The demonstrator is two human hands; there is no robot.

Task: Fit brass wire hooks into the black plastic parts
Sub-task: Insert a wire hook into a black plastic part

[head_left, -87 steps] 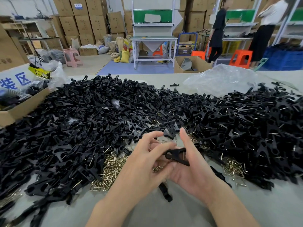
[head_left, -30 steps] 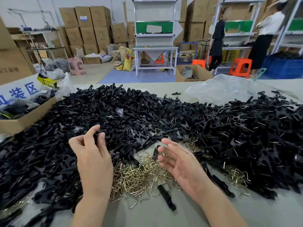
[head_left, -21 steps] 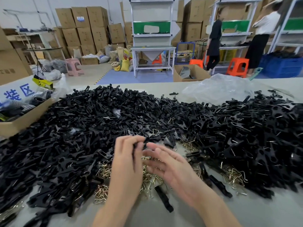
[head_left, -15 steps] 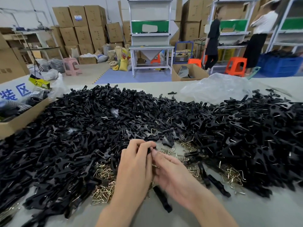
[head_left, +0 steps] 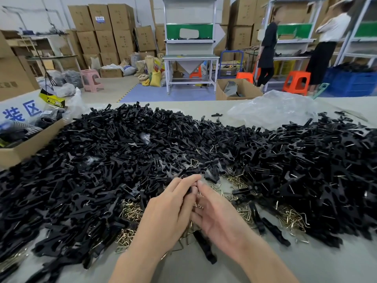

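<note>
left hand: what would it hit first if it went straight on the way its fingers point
Probably the heap of black plastic parts just beyond the left hand's fingertips. The right hand has a fingertip just beside that line. Depth is unclear.

Blue characters 装区 stand on what seems a white sign (head_left: 21,105).
</note>
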